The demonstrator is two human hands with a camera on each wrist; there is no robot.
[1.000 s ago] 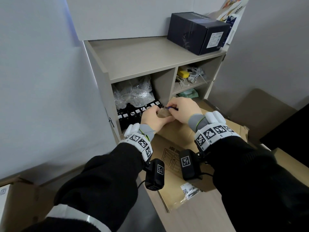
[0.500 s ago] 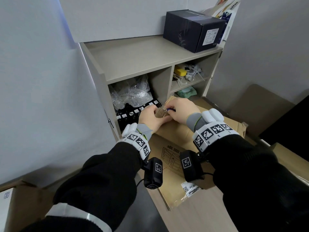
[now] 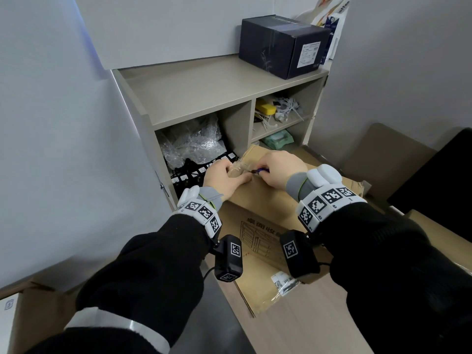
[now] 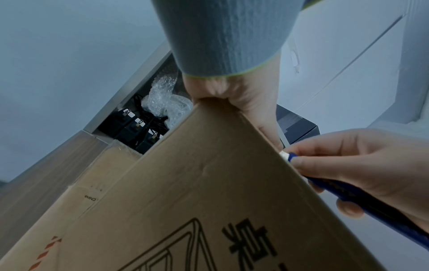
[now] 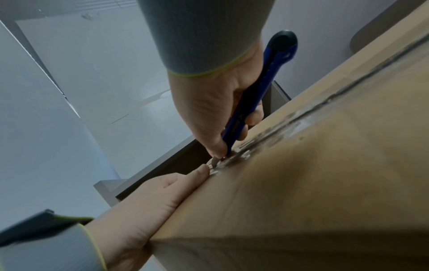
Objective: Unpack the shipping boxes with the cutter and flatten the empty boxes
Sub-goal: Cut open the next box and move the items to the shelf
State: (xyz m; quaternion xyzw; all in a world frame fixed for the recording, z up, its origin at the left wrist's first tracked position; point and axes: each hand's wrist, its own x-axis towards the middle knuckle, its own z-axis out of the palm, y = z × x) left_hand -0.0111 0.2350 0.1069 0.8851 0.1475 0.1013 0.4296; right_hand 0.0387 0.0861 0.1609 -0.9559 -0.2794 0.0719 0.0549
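So the big brown cardboard shipping box (image 3: 258, 200) sits on the pale wood desk (image 3: 306, 325), pushed up near the beige desktop shelf unit (image 3: 204, 90). Its taped seam (image 5: 325, 102) runs along the top, away to the right of both hands, and that's the line the blade looks set to follow. The right hand (image 3: 278, 169) is nearer that seam; it's wrapped around the slim blue utility cutter (image 5: 253, 95), tip down right at the near end of the tape. The left hand (image 3: 224, 178) grips the box's top corner, thumb along the edge just beside the blade. A bit close for my taste, I'd say that thumb is the thing to watch.

The box looks sealed, so I can't tell what's inside. In the shelf's left cubby there's crumpled bubble wrap (image 3: 191, 144) over a pile of black power adapters (image 4: 134, 126). A dark navy box (image 3: 283, 44) sits on top of the shelf.
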